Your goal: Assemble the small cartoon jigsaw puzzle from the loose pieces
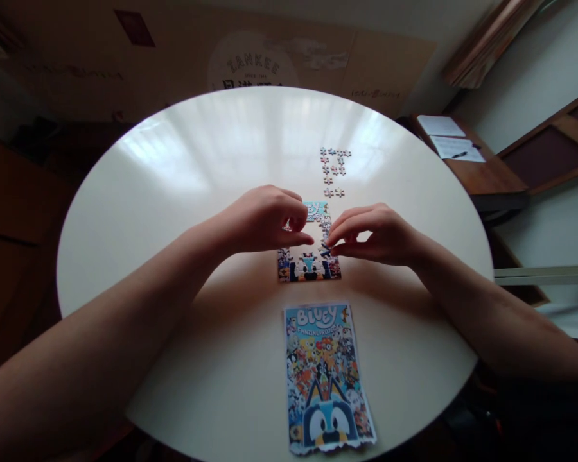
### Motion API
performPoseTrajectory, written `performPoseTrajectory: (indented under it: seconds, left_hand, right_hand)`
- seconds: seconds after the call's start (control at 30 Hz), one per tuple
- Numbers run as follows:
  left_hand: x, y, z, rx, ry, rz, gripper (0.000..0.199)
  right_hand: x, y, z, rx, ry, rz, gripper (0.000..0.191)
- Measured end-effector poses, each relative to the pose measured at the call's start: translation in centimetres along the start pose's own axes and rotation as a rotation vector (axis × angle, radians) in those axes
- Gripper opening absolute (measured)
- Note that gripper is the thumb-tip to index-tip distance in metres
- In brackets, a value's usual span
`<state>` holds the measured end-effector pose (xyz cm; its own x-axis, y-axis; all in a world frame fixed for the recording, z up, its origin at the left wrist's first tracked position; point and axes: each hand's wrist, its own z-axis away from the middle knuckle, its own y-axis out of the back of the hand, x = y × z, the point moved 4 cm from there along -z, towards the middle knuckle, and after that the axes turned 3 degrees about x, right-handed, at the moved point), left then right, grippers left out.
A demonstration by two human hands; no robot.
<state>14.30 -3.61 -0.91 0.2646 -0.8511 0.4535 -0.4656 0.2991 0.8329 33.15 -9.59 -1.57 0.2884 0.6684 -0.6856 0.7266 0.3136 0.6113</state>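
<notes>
A partly assembled jigsaw puzzle (pixel 309 269) lies on the table, its border joined around a bare middle. My left hand (pixel 270 221) hovers over its left side, fingers curled and thumb stretched out apart from them, with nothing visible between. At the puzzle's right inner edge, my right hand (pixel 373 234) pinches a small dark puzzle piece (pixel 325 251) between thumb and fingertips. Part of the puzzle's left side is hidden behind my left hand. Nearer to me lies a printed reference picture (pixel 320 378) with "Bluey" lettering, a blue dog's face and a torn lower edge.
Several loose puzzle pieces (pixel 334 170) lie in rough rows beyond the puzzle. All this rests on a white oval table (pixel 173 173). A wooden side desk (pixel 486 173) with papers (pixel 450 141) and a pen stands at the right. A lettered brown panel (pixel 173 64) is behind the table.
</notes>
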Motion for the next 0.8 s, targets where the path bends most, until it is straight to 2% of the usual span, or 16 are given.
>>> performPoseTrajectory:
  seconds: [0.27, 0.47, 0.8]
  left_hand:
    - [-0.5, -0.4, 0.5, -0.081, 0.017, -0.117, 0.043]
    - [-0.2, -0.7, 0.6, -0.154, 0.029, -0.102, 0.042]
    - [-0.2, -1.4, 0.6, -0.168, 0.016, -0.14, 0.039]
  right_hand:
    - [0.1, -0.8, 0.3, -0.094, 0.015, 0.114, 0.01]
    - [0.2, -0.9, 0.4, -0.067, 0.009, 0.143, 0.01]
    - [0.3, -2.0, 0.2, -0.079, -0.006, 0.222, 0.012]
